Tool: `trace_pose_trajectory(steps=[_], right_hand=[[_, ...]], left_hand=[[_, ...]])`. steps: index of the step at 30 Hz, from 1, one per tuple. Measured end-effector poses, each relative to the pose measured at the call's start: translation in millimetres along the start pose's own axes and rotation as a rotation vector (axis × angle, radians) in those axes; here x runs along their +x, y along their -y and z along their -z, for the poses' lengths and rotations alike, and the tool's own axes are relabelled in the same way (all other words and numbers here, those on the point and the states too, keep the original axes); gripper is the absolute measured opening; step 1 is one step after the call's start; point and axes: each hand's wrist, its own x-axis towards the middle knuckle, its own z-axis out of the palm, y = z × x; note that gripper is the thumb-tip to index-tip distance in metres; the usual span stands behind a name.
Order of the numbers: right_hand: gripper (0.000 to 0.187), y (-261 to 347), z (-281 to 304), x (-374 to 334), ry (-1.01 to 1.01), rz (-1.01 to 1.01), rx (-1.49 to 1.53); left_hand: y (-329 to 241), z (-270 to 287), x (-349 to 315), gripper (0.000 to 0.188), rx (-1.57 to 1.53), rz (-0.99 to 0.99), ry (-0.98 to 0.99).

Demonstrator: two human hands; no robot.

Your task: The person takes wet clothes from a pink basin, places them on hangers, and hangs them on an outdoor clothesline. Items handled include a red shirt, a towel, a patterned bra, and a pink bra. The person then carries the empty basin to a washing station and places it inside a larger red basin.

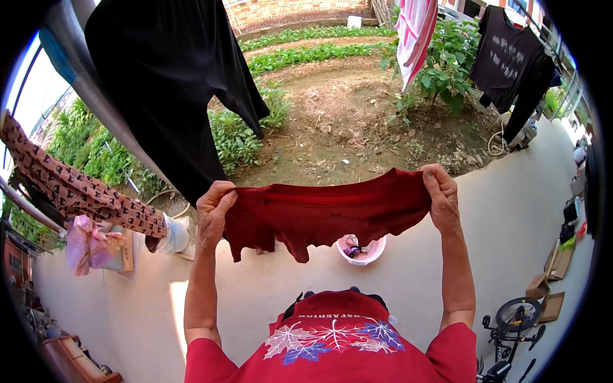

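I hold a dark red garment stretched out in front of me at chest height. My left hand grips its left edge and my right hand grips its right edge, both with fingers closed on the cloth. The garment sags in the middle between my hands. Below it, on the pale concrete floor, stands a pink basin with small items inside. I wear a red shirt with a leaf print.
A black garment hangs from a metal rail at upper left, beside a brown patterned cloth. A red-striped cloth and black shirt hang ahead. A garden bed lies beyond. A small bicycle and cardboard pieces lie at right.
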Motion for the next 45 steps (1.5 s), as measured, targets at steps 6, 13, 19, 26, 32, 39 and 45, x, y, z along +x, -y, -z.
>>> trace_pose_trajectory(steps=[6, 13, 19, 26, 32, 39, 45], right_hand=[[0.009, 22.0, -9.0, 10.5, 0.155, -0.145, 0.083], [0.01, 46.0, -16.3, 12.4, 0.088, -0.038, 0.002], [0.011, 43.3, -27.5, 16.6, -0.008, 0.1, -0.148], [0.014, 39.6, -23.6, 18.0, -0.143, 0.204, 0.175], [0.01, -33.5, -14.6, -7.5, 0.206, -0.218, -0.178], [0.024, -27.0, -43.1, 1.6, 0.475, -0.289, -0.598], [0.012, -42.2, -45.5, -25.7, 0.302, -0.228, -0.367]], left_hand=[[3.3, -7.1, 1.2, 0.014, -0.305, 0.217, 0.107], [5.7, -19.3, 1.9, 0.017, 0.073, 0.387, 0.15], [35.5, -28.0, 13.8, 0.007, -0.202, 0.165, 0.085], [-7.6, -72.3, 37.6, 0.004, -0.229, -0.207, -0.292], [58.2, -58.1, 4.7, 0.036, -0.148, 0.425, 0.05], [41.7, -50.5, 9.5, 0.032, 0.036, 0.34, 0.143], [79.8, -36.1, -25.4, 0.028, 0.386, 0.513, 0.183]])
